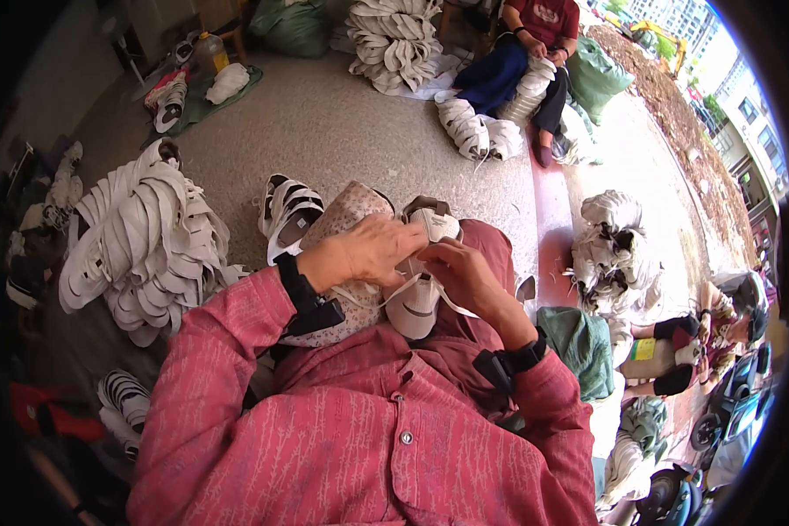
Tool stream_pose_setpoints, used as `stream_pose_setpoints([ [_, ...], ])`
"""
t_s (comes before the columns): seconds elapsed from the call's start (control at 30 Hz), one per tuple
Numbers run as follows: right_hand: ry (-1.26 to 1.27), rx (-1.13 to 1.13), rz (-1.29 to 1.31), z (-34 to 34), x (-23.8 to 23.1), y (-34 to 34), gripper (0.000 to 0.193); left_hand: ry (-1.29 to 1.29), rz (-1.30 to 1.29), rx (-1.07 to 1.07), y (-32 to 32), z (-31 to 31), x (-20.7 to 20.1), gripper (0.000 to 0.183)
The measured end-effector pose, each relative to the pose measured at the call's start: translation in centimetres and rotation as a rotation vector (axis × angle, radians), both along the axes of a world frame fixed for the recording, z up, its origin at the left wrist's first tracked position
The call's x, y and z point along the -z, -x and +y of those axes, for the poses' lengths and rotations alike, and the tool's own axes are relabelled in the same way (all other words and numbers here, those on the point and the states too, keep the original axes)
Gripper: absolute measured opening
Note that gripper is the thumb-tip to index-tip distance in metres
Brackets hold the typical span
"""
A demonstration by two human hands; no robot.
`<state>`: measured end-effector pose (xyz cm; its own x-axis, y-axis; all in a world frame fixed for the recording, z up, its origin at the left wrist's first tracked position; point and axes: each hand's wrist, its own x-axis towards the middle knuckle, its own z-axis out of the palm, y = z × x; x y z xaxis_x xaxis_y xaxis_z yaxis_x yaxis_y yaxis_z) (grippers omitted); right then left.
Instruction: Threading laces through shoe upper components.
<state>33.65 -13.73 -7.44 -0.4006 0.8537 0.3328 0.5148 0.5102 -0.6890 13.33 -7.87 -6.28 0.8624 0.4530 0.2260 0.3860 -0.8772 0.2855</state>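
Note:
A pale beige shoe upper (412, 309) lies across my lap, its rounded toe part (435, 224) pointing away from me. My left hand (368, 250) reaches over its middle from the left, fingers bent and closed on it. From the right, my right hand (466, 273) meets it, thumb and fingers pinched together at the upper's opening. A thin white shoelace (454, 303) trails from beneath the right fingers; another strand curves below the left hand. The fingertips partly hide the lace holes. Floral cloth (346, 210) covers my left knee.
Stacked white shoe uppers (145, 241) rise at my left. Black-and-white uppers (291, 210) rest beyond my left knee. Another bundle (616, 241) stands at the right. Ahead, a seated person (543, 35) handles a stack of uppers. More people (719, 329) and scooters (732, 399) are farther right.

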Motion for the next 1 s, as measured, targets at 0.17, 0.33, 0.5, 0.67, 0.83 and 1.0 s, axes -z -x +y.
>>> stream_pose_setpoints([
  [0.17, 0.093, -0.169, -0.078, 1.9, 0.3, 0.3, 0.01, 0.261, 0.053, 0.054, 1.0, 0.9, 0.8, 0.035],
  [0.33, 0.076, -0.306, -0.246, 3.6, 1.1, 0.0, 0.012, 0.273, -0.093, 0.018, 1.1, 0.7, 3.0, 0.032],
  [0.5, 0.209, -0.355, -0.222, 5.1, 0.7, -0.2, 0.008, 0.297, -0.207, 0.004, 1.1, 0.6, 3.2, 0.029],
  [0.67, 0.362, -0.343, -0.098, 5.5, 1.0, -0.4, 0.009, 0.223, -0.298, 0.042, 1.0, 0.8, 3.7, 0.024],
  [0.83, 0.015, -0.325, -0.255, 4.7, 2.3, -0.4, 0.007, 0.223, -0.309, 0.048, 0.6, 0.7, 4.0, 0.021],
  [1.0, -0.48, 0.152, -0.352, 6.5, -1.1, -5.7, 0.007, 0.334, -0.183, 0.049, 0.6, 0.7, 3.0, 0.021],
])
